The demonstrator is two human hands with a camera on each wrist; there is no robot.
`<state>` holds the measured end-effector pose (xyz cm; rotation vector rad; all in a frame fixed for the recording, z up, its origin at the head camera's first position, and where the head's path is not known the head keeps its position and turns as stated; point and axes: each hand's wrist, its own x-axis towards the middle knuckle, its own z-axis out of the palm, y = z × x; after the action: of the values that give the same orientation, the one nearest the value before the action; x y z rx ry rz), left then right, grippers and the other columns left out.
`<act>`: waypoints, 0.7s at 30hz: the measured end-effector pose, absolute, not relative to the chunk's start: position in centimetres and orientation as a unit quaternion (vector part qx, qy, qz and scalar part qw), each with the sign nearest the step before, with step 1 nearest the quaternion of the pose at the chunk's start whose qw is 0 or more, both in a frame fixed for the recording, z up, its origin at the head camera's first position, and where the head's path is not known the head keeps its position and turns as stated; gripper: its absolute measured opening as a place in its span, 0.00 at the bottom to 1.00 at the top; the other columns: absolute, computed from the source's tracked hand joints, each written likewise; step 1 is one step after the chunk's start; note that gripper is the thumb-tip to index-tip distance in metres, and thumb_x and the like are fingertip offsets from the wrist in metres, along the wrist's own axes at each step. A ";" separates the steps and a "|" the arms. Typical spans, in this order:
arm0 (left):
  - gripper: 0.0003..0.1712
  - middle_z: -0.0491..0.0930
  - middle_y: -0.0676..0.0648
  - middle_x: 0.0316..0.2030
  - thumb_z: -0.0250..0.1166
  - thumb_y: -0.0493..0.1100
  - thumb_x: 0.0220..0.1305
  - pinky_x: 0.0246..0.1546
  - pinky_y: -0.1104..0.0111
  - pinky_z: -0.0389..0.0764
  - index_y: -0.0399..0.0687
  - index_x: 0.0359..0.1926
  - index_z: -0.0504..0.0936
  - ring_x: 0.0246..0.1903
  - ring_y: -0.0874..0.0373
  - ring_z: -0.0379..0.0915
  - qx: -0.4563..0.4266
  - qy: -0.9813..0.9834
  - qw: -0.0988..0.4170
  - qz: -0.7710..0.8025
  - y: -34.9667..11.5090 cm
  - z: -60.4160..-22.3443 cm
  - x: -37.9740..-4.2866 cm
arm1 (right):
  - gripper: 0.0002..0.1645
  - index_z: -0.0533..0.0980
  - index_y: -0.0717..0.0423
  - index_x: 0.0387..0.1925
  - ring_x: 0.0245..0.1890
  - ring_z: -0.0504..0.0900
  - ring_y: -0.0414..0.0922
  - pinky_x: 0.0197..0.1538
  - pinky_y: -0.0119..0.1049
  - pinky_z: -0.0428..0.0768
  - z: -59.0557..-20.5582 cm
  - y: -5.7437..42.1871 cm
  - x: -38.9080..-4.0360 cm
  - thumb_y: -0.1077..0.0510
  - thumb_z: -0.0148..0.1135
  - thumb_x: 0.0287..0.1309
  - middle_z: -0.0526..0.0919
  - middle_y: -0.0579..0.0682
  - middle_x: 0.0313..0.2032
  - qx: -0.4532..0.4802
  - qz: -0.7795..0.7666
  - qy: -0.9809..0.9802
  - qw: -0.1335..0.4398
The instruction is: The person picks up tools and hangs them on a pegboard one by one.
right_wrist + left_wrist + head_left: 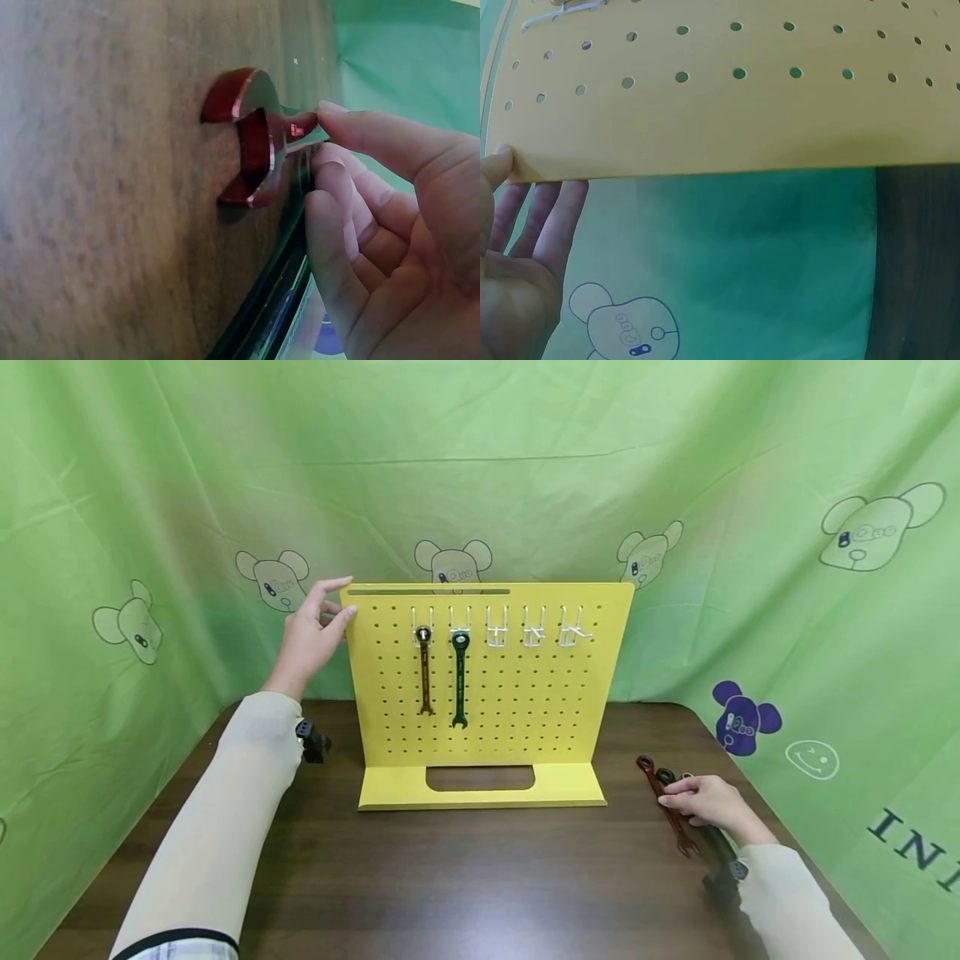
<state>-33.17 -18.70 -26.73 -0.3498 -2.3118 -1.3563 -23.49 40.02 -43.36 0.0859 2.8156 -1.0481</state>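
My left hand [307, 639] grips the upper left corner of a yellow pegboard [365, 693], thumb in front and the other fingers behind its edge [705, 174]. On the board's hooks hang a bronze-coloured combination wrench [425, 677] and a dark green one [460, 681], open ends down. At the right of the table, my right hand [712, 802] pinches a red wrench [257, 142] by its shaft between thumb and fingertips. Beside it lies a dark green wrench [665, 774]; another ring end [686, 776] shows behind, mostly hidden by the hand.
Bare white hooks [497, 628] stand on the board's upper right. The board's base [558, 785] rests on a brown wooden table [480, 877]. A green curtain [525, 468] with printed bear figures surrounds the table at the back and sides.
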 end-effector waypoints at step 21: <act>0.23 0.75 0.49 0.48 0.64 0.49 0.71 0.44 0.66 0.85 0.56 0.65 0.77 0.45 0.56 0.78 -0.081 -0.759 0.191 -0.617 -18.1 -26.1 -33.5 | 0.19 0.82 0.62 0.29 0.29 0.82 0.44 0.32 0.40 0.87 -43.8 39.5 -24.4 0.48 0.72 0.55 0.81 0.48 0.27 0.069 -0.305 0.948 0.055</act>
<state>-33.53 -18.09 -26.10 -0.2265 -2.1320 -1.7324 -24.43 39.46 -43.82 0.2092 2.8792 -0.9277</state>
